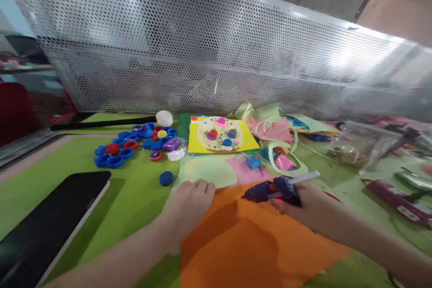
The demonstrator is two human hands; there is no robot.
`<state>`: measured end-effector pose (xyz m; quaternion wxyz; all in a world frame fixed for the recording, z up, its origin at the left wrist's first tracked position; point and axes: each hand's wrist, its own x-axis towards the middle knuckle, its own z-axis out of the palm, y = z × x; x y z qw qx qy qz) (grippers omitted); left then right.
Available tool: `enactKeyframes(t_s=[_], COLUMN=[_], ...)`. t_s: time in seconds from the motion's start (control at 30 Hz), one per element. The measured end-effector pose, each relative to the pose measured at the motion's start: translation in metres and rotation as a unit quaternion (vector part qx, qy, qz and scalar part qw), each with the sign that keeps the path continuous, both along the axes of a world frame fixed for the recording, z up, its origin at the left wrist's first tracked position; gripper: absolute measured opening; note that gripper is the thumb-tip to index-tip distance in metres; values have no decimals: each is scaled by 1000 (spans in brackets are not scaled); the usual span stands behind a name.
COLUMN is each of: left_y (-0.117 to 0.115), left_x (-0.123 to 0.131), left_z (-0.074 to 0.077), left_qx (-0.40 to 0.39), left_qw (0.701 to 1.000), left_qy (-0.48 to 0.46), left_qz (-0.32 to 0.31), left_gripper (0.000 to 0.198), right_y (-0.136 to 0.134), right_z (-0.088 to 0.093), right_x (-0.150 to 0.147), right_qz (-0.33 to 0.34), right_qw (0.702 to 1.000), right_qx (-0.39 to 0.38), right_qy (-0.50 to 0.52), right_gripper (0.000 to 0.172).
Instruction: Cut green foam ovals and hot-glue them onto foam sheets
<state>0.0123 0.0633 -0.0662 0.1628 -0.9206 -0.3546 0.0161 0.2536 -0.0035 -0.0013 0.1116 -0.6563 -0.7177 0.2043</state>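
My right hand (300, 200) is wrapped round a dark blue glue gun (275, 190), whose nozzle points left above an orange sheet of paper (232, 243). A pale glue stick (305, 177) juts from its rear, and a small red light glows by my fingers. My left hand (192, 202) is closed, with curled fingers at the lower edge of a pale green paper circle (218, 173); its fingertips are hidden. Behind lies a yellow card (249, 139) bearing a cream disc decorated with bottle caps. A single blue bottle cap (166, 178) sits left of my left hand.
Flower-like groups of blue and red bottle caps (114, 161) lie left, near a black phone-like slab (57, 220). Paper scraps (273, 128), a clear bag (354, 144) and a purple tool (398, 200) lie right. A perforated metal screen (151, 54) bounds the table's back.
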Motion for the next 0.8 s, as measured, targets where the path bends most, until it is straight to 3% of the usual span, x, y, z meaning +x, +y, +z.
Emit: enactKeyframes(t_s=[0.37,0.5,0.63,0.8], left_y=[0,0,2,2], left_x=[-1,-1,-1,-2], left_z=[-2,-3,-4,-5], left_qx=[1,1,6,10], left_qw=[1000,1000,1000,1000], left_qy=[-1,0,3,6], left_qz=[10,7,10,8], left_gripper=[25,25,24,24], right_y=[1,-2,-16,-45], right_z=[-1,-6,-17,-29], right_x=[-6,-1,6,10], right_qz=[14,-21,-6,-56], right_qw=[1000,999,999,998], right_qx=[21,20,28,39], right_qy=[12,-31,-29,16], right_gripper=[23,24,27,25])
